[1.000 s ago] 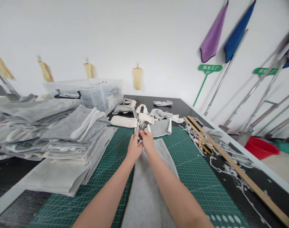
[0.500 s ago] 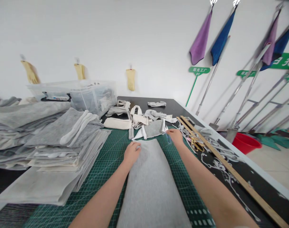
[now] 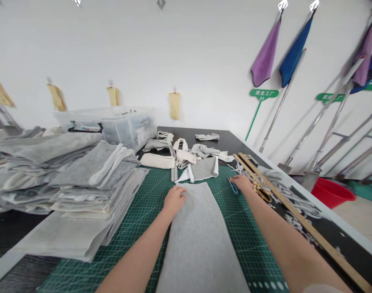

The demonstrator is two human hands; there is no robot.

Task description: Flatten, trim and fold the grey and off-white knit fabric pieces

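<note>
The gray fabric panel (image 3: 201, 240), long, matte and straight-edged, lies flat on the green gridded mat (image 3: 250, 240). The left hand (image 3: 174, 199) rests at its far-left corner; finger closure cannot be determined. The right hand (image 3: 242, 184) grasps a slim blue tool (image 3: 234, 187).

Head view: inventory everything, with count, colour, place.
cloth: 1, grey, on mat
mat: 1, green, on table
table: 1, black, under mat
tool: 1, blue, at right hand
scissors: 1, yellow-handled, right
wood strips: 2, brown, right
trimmings: uncounted, pale, right
scraps: several, grey and cream, far end
cloth piles: 2, grey and cream, left
box: 1, clear, back left
gloves: 4, yellow, wall
wall: 1, white, back
rags: several, purple or blue, right wall
signs: several, green, right wall
poles: several, silver, right wall
bucket: 1, red, floor
left hand: 1, bare, on cloth
right hand: 1, bare, at tool
</note>
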